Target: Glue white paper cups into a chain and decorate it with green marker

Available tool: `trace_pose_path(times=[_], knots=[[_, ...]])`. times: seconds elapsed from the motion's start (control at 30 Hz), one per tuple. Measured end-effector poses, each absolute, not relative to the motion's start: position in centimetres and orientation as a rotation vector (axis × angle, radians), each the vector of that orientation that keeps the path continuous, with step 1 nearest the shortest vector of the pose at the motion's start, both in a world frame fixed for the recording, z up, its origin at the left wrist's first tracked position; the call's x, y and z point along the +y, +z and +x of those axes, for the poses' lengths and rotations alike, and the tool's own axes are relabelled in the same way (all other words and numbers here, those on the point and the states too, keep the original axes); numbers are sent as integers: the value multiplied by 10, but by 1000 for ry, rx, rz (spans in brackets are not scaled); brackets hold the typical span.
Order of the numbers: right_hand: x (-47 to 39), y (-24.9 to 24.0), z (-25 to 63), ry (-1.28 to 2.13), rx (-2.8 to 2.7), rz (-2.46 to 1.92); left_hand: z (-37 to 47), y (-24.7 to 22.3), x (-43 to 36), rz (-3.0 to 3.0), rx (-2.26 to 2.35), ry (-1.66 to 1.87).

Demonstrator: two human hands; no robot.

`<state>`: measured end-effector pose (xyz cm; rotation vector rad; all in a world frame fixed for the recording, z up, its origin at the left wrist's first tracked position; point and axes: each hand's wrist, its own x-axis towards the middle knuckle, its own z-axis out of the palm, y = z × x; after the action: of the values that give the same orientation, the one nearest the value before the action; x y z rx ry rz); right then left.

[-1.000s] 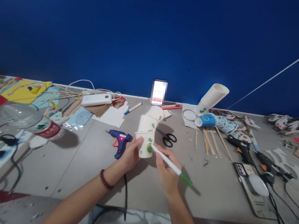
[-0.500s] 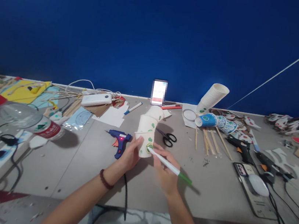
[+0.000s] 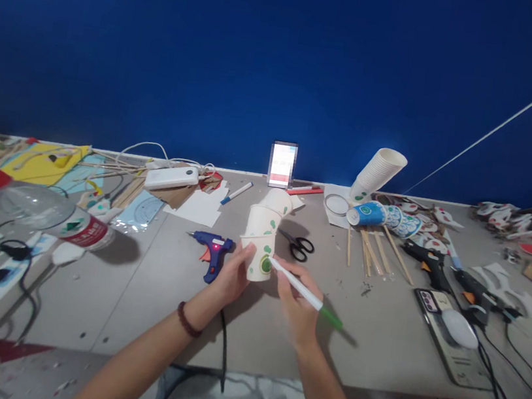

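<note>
My left hand [image 3: 234, 275] is wrapped around the near end of a curved chain of white paper cups [image 3: 263, 222] with green leaf prints. A round green mark [image 3: 265, 264] shows on the nearest cup. Between the fingers of my right hand [image 3: 298, 303] is a white marker with a green end [image 3: 305, 291]; its tip is at the cup's side, close to the round mark, and I cannot tell whether it touches. A blue glue gun [image 3: 211, 249] with a lit red light lies left of the cups. Black scissors [image 3: 299, 248] lie to their right.
Left are a plastic bottle [image 3: 47, 208] and a power strip [image 3: 1, 284]. A leaning cup stack [image 3: 378, 174], joined blue cups [image 3: 387, 218] and wooden sticks [image 3: 372, 251] lie right. Farther right are a phone [image 3: 449, 341] and dark glue guns [image 3: 429, 265] with cables. A blurred screen [image 3: 282, 164] stands behind.
The marker tip has shifted slightly right and up, off the middle of the round mark, which now shows more fully. My left hand and the cups have stayed in place.
</note>
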<state>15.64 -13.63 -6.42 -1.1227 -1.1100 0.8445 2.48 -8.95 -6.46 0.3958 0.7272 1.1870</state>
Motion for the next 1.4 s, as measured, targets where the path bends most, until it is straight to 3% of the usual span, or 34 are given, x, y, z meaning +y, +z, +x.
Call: trace_pose_path(times=[1.4], knots=[[-134, -55, 157, 871, -1201, -1078, 23, -64, -88, 421, 752, 1200]])
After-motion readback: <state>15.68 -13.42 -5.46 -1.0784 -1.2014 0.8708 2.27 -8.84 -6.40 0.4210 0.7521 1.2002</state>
